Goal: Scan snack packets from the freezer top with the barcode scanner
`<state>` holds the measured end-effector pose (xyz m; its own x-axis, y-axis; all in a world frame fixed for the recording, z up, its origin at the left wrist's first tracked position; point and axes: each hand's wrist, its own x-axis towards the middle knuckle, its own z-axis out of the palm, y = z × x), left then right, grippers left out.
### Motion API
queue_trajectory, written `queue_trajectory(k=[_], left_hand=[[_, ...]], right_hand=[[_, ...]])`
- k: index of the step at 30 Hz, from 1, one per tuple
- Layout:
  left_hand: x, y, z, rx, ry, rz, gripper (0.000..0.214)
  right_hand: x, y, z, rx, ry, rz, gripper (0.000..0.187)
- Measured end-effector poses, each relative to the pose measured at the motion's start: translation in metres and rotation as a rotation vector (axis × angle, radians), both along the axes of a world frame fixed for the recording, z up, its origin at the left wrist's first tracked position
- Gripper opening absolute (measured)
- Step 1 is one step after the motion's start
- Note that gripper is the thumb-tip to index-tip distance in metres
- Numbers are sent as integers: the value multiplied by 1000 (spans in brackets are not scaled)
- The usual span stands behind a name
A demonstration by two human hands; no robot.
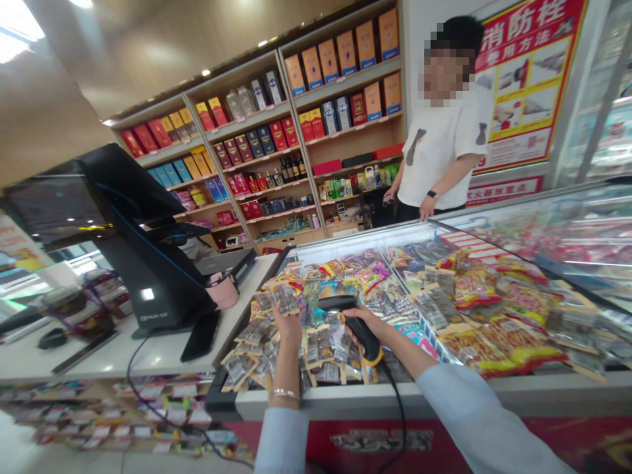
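My right hand [363, 324] is wrapped round the handle of a black and yellow barcode scanner [368, 339], whose head points left toward my other hand. A cable hangs from the scanner's base. In my left hand [288, 322], a small see-through snack packet [286, 298] is held up just left of the scanner's head. Both hands are over a glass-topped display freezer [340, 397] heaped with snack packets. Small clear packets with tan edges [320, 345] lie below my hands, and yellow and red snack bags [476, 286] lie to the right.
A white counter [168, 359] on the left bears a black checkout terminal [162, 289], a phone [201, 334] and a pink cup [222, 291]. Across the freezer stands a person in a white shirt [437, 145], one hand at its edge. Shelves [291, 105] of boxes and bottles line the back wall.
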<state>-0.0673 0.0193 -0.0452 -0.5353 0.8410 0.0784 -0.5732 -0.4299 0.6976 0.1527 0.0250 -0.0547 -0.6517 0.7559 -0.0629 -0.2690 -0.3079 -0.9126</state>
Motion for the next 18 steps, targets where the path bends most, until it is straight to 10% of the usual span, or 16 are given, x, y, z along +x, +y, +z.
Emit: queue_trajectory(k=[18], left_hand=[[-3,5,-6,4,36,12,34]], right_hand=[[1,-1,1,9,5,5,26]])
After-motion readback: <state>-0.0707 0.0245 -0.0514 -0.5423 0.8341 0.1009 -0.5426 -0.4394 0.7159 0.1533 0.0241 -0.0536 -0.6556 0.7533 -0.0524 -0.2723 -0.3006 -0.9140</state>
